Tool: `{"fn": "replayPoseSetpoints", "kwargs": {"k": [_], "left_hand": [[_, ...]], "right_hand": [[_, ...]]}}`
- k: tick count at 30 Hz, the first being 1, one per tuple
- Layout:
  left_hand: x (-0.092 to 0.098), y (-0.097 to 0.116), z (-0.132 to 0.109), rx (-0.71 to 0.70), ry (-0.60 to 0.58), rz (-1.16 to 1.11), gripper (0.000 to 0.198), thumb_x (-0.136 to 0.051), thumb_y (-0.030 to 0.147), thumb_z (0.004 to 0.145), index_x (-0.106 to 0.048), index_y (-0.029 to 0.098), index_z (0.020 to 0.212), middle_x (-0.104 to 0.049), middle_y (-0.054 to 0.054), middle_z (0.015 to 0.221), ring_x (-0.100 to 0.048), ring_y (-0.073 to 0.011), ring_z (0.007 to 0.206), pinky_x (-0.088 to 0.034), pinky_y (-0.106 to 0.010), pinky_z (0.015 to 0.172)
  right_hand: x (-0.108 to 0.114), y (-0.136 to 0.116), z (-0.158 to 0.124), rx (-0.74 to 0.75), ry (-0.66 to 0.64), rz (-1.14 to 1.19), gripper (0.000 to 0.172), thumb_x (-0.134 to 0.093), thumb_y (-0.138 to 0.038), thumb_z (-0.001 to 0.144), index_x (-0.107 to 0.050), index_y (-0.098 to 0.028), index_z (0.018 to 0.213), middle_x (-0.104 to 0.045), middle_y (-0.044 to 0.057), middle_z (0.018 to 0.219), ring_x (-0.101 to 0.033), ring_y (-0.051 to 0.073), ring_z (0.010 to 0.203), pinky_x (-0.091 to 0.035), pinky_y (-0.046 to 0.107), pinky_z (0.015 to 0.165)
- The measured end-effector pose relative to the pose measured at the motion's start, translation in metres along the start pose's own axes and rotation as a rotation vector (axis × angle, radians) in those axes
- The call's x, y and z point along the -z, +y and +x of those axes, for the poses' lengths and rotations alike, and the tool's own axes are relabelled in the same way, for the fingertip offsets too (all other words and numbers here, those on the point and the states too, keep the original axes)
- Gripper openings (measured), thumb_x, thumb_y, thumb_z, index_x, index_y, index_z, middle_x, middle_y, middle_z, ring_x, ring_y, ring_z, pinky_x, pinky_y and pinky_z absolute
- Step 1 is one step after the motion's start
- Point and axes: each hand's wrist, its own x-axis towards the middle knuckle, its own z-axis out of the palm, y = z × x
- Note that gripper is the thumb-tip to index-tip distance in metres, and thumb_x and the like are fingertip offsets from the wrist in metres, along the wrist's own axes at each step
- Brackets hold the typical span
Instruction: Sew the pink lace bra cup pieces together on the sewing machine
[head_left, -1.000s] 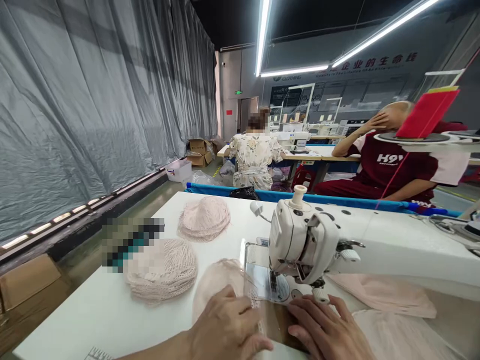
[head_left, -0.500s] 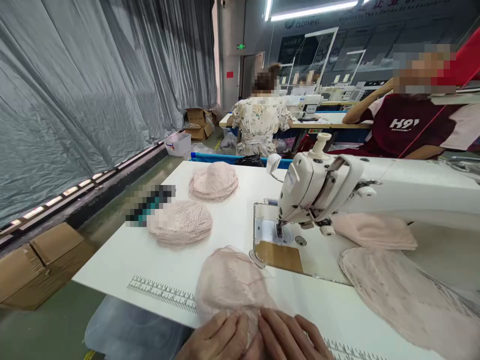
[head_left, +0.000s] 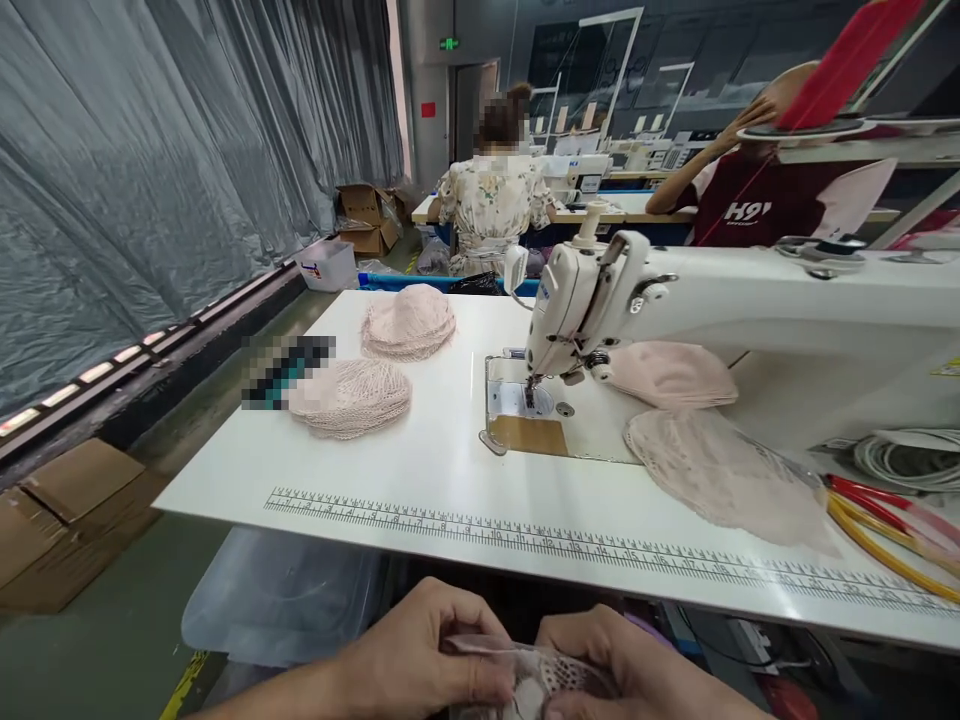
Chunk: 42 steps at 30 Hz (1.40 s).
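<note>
White tabletop [head_left: 442,465] with printed black ruler [head_left: 525,538] carries white sewing machine [head_left: 720,290]; rounded pale-pink lace stack [head_left: 356,398] sits left. Left hand [head_left: 424,650] and right hand [head_left: 626,660] both pinch sheer pale-pink lace piece [head_left: 559,672], before tabletop's near edge.

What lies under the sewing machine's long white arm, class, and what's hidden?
A pale pink fabric stack shows under the white arm, a sheer piece nearer the camera; the arm hides whatever lies directly behind it.

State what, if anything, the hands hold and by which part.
The left hand and right hand hold sheer lace-patterned fabric at its left and right sides; the frame cuts off the rest.
</note>
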Motion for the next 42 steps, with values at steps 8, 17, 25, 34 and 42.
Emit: {"fn": "replayPoseSetpoints", "kwargs": {"k": [8, 17, 25, 34, 42], "left_hand": [[-0.002, -0.003, -0.001, -0.057, 0.03, 0.039, 0.027, -0.074, 0.034, 0.062, -0.064, 0.009, 0.065, -0.051, 0.003, 0.054, -0.041, -0.0072, 0.052, -0.034, -0.017, 0.051], [0.0, 0.002, -0.003, -0.115, 0.062, 0.059, 0.032, -0.066, 0.04, 0.072, -0.067, 0.008, 0.074, -0.054, 0.001, 0.057, -0.044, -0.0081, 0.054, -0.034, -0.017, 0.052], [-0.004, -0.002, 0.005, -0.091, 0.175, -0.012, 0.03, -0.076, 0.033, 0.06, -0.058, 0.009, 0.061, -0.054, 0.001, 0.051, -0.043, -0.0077, 0.048, -0.031, -0.018, 0.046], [0.001, -0.001, 0.008, -0.122, 0.025, -0.031, 0.041, -0.067, 0.049, 0.07, -0.06, 0.009, 0.074, -0.054, 0.001, 0.06, -0.042, -0.0072, 0.055, -0.031, -0.018, 0.052], [-0.005, 0.004, 0.007, -0.136, 0.087, -0.08, 0.029, -0.056, 0.033, 0.079, -0.069, 0.008, 0.072, -0.062, -0.006, 0.067, -0.056, -0.0158, 0.069, -0.042, -0.025, 0.066]], "right_hand": [[-0.008, 0.014, -0.003, 0.106, 0.108, 0.03, 0.012, -0.056, -0.027, 0.076, -0.054, -0.015, 0.078, -0.044, -0.004, 0.066, -0.037, 0.009, 0.062, -0.027, 0.02, 0.054], [-0.004, 0.011, -0.007, 0.147, 0.118, 0.023, 0.028, -0.05, -0.041, 0.082, -0.047, -0.016, 0.071, -0.043, -0.002, 0.066, -0.038, 0.011, 0.063, -0.029, 0.022, 0.056], [-0.006, 0.008, 0.001, 0.14, 0.161, -0.032, 0.024, -0.055, -0.038, 0.076, -0.047, -0.017, 0.066, -0.041, -0.004, 0.06, -0.035, 0.01, 0.058, -0.026, 0.022, 0.052], [0.003, 0.014, -0.003, 0.081, 0.19, -0.194, 0.02, -0.044, -0.036, 0.082, -0.042, -0.02, 0.071, -0.04, -0.003, 0.066, -0.037, 0.013, 0.064, -0.03, 0.024, 0.057], [0.012, 0.009, -0.009, 0.008, 0.185, -0.209, 0.014, -0.046, -0.031, 0.081, -0.046, -0.02, 0.072, -0.042, -0.004, 0.066, -0.039, 0.013, 0.065, -0.03, 0.023, 0.058]]}}
